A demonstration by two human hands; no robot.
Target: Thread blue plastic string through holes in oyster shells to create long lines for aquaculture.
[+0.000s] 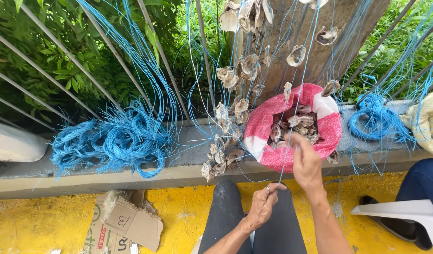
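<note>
Left hand (262,206): at 6 o'clock, above dark-trousered knees; grip narrow, pinched on a thin blue cord (291,131) that runs up toward 12 o'clock.
Right hand (305,162): just beyond the left, fingers closed on the same cord at the mouth of the sack.
Red-and-white woven sack (263,122): centre, on the concrete ledge (108,176), open, holding oyster shells (298,123).
Strung shells (230,80): hanging on cords against a wooden post (315,51), 12 o'clock.
Blue cord bundle (117,138): 9 o'clock, heaped on the ledge.
Cardboard piece (127,223): 7 o'clock, on the yellow floor (33,221).
</note>
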